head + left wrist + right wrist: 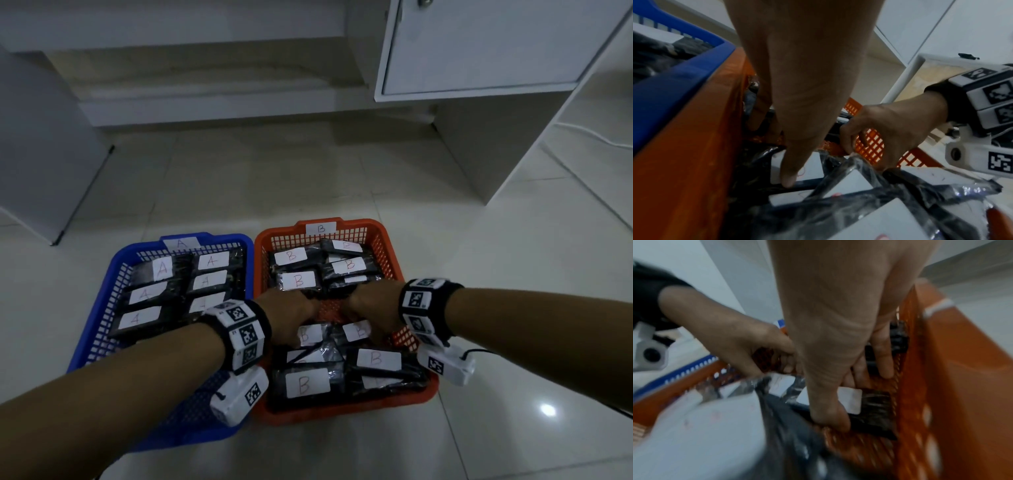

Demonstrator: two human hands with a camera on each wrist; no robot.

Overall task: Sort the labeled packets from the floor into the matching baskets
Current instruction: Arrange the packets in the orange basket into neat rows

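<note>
Both hands reach into the middle of the orange basket [342, 413] tagged B. My left hand [291, 313] holds a black packet with a white B label [308, 334]. In the left wrist view this left hand [777, 146] has its thumb on the label [812, 165] and its fingers curled over the far edge. My right hand [371, 308] grips another B packet [358, 330] beside it. In the right wrist view the right hand [857, 395] pinches that packet [873, 412] between thumb and fingers. The blue basket [102, 301] holds several A packets [161, 269].
More B packets [306, 383] fill the near and far ends of the orange basket. A white cabinet [479, 51] stands at the back right and a grey panel [41, 154] at the left. A white cable [589, 135] runs along the tiled floor [274, 178].
</note>
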